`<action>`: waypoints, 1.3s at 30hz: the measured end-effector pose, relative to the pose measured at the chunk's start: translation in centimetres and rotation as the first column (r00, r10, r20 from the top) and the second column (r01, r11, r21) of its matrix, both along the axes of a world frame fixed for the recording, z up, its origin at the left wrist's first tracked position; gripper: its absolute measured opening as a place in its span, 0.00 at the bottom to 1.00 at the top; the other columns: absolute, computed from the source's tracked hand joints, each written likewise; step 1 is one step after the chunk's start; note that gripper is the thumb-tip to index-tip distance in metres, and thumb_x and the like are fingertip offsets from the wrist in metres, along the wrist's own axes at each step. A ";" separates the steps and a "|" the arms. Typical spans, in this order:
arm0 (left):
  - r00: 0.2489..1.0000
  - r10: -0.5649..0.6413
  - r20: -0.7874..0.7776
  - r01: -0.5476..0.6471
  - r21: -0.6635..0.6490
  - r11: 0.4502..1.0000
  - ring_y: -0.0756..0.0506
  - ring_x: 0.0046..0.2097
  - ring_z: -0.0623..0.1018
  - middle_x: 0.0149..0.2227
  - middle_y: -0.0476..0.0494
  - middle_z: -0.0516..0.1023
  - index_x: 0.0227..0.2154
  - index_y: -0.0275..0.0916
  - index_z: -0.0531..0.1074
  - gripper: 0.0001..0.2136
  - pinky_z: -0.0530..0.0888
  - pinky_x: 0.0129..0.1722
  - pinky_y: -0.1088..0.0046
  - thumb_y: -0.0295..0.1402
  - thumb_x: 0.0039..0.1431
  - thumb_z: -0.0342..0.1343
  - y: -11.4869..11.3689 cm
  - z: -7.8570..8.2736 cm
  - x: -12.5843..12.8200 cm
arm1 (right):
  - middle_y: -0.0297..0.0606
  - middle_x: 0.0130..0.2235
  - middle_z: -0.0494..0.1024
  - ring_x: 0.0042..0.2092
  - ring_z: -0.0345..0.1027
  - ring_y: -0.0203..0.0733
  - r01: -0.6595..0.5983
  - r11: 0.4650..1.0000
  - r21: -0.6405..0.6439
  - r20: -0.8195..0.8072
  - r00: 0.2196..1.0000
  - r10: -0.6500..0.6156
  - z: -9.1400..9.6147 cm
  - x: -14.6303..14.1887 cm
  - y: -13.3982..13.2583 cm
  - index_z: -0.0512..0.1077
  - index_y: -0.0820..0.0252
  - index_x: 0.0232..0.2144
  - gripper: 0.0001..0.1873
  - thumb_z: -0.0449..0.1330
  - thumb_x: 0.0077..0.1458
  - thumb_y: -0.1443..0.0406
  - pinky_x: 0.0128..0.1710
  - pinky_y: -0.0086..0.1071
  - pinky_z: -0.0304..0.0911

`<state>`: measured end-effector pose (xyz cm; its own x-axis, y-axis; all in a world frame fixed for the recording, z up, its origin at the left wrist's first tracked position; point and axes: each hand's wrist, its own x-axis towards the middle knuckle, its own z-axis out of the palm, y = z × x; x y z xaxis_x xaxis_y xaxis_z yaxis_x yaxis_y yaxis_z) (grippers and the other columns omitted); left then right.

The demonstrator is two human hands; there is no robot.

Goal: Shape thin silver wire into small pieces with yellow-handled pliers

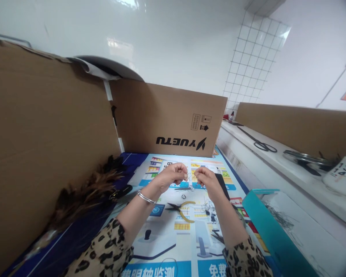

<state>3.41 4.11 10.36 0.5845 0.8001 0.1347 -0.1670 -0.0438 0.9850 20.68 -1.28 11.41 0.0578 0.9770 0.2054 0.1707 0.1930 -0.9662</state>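
My left hand (172, 175) and my right hand (205, 180) are raised over the table, close together, fingers pinched. Between them they hold a small thin wire piece (190, 179), too fine to make out clearly. A silver bangle circles my left wrist. Below the hands, yellow-handled pliers (179, 207) lie on the printed poster (173, 242) covering the table. A small cluster of dark wire bits (207, 207) lies to the right of the pliers, and a small ring (183, 196) lies just above them.
Cardboard walls (167, 119) enclose the work area on the left and back. Dark feathers (89, 192) are heaped at the left. A teal box (279, 227) with wire pieces stands at the right. Scissors (261, 144) lie on the white ledge beyond.
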 end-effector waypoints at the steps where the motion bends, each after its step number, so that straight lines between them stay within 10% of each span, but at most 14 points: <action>1: 1.000 -0.001 0.003 0.001 0.002 1.000 0.57 0.18 0.63 0.21 0.51 0.70 0.29 0.35 0.66 0.08 0.58 0.19 0.81 0.28 0.43 0.57 0.0 0.0 0.0 | 0.29 0.21 0.65 0.22 0.56 0.29 -0.003 1.000 -0.004 0.005 1.000 0.003 0.0 0.0 0.0 0.66 0.61 0.25 0.07 0.54 0.44 0.62 0.21 0.24 0.49; 39: 0.983 0.108 0.146 -0.106 -0.021 0.994 0.57 0.18 0.63 0.18 0.54 0.65 0.27 0.35 0.65 0.08 0.57 0.18 0.81 0.28 0.43 0.58 -0.2 0.8 -0.1 | 0.29 0.17 0.65 0.18 0.53 0.27 -0.018 0.992 -0.122 -0.020 1.000 0.015 -0.7 0.6 0.4 0.66 0.62 0.22 0.12 0.58 0.42 0.58 0.17 0.23 0.46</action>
